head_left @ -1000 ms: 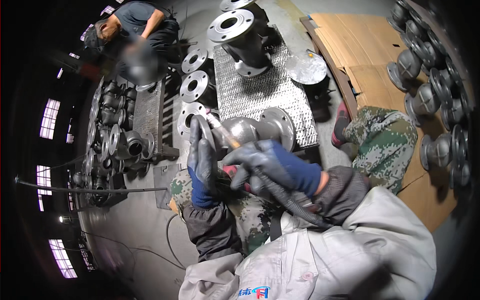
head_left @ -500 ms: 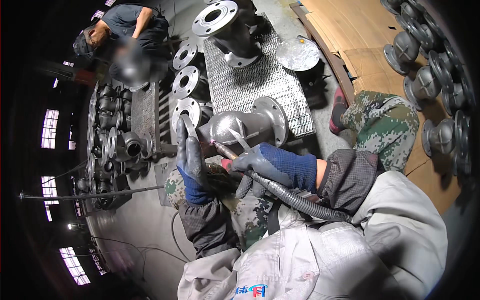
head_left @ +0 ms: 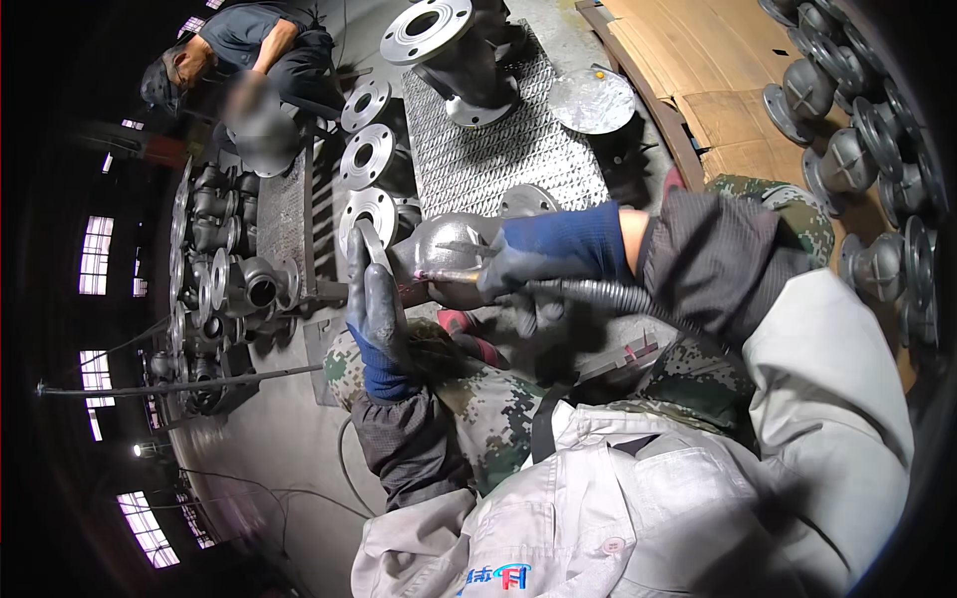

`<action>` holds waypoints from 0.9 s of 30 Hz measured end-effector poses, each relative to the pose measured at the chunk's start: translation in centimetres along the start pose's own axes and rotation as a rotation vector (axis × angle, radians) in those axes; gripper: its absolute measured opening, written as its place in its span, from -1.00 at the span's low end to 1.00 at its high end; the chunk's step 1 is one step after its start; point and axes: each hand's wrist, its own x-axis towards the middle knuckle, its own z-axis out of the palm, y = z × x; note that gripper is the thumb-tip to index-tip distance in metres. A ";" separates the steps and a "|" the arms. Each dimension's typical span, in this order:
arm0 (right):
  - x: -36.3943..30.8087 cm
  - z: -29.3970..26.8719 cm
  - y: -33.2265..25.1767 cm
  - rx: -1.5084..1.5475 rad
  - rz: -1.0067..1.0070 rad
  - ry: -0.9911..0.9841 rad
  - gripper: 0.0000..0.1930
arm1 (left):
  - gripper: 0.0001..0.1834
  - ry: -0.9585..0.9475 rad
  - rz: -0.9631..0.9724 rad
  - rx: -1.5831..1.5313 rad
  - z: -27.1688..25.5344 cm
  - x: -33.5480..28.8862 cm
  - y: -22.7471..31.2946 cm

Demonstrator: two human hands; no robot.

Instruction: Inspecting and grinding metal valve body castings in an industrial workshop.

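A grey cast valve body (head_left: 439, 242) with flanged ends lies on its side in front of me, at the near end of a textured metal bench. My left hand (head_left: 379, 311), in a grey-coated blue glove, grips the flange at its left end, the rim between thumb and fingers. In the same kind of glove, my right hand (head_left: 548, 249) is closed around a slim handheld grinder (head_left: 454, 276). Its pinkish tip meets the lower side of the casting, with faint reddish specks below. A ribbed hose (head_left: 613, 292) trails from the grinder under my right forearm.
Another flanged valve body (head_left: 464, 65) stands on the textured bench (head_left: 518, 149), near a round metal disc (head_left: 591, 100). Several flanged castings line the left side; more rest on cardboard (head_left: 738, 130) at right. A co-worker (head_left: 254, 60) bends over a part at upper left.
My right forearm has lifted and swung outward, so the grinder lies more level and the hose runs higher. My right hand now covers more of the casting. The left hand keeps its hold.
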 end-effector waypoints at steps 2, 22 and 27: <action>-0.3 -1.8 -1.2 0.151 0.244 -0.015 -0.64 | -0.24 0.016 0.023 -0.047 0.1 0.2 0.4; -0.5 -3.1 -4.5 -0.113 0.339 0.073 -0.68 | -0.28 -0.238 -1.082 -1.113 -0.5 1.8 3.1; -0.7 -2.0 -2.6 -0.045 0.318 0.137 -0.70 | -0.36 -0.235 -1.077 -1.167 -0.8 2.8 3.6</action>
